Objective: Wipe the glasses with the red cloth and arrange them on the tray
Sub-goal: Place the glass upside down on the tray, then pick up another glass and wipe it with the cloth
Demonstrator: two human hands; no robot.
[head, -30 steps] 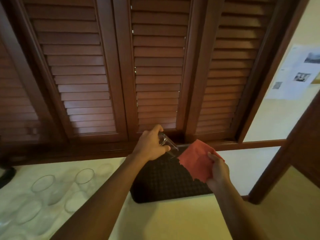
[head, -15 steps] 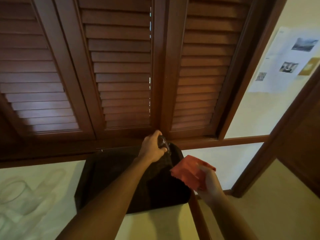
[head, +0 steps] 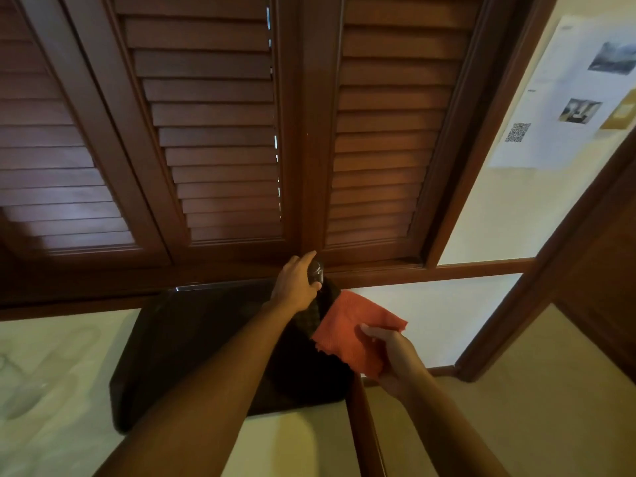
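My left hand (head: 295, 286) grips a clear glass (head: 317, 271) over the far right corner of the dark tray (head: 192, 342). The glass looks upside down, its base showing above my fingers; the rest is hard to make out against the dark tray. My right hand (head: 395, 356) holds the red cloth (head: 354, 330) just right of the tray's right edge, apart from the glass. Faint blurred shapes of other glasses (head: 24, 390) lie at the far left on the pale counter.
The pale counter (head: 292, 438) ends at a wooden edge (head: 364, 425) just right of the tray. Brown louvred shutters (head: 220, 132) stand close behind the tray. A paper sheet (head: 564, 94) hangs on the right wall, beside a wooden door frame (head: 550, 263).
The view has swung right, sliding the loose glasses off to the left. My left hand has carried the glass to the tray's far right corner and tipped it base-up. The cloth stays in my right hand.
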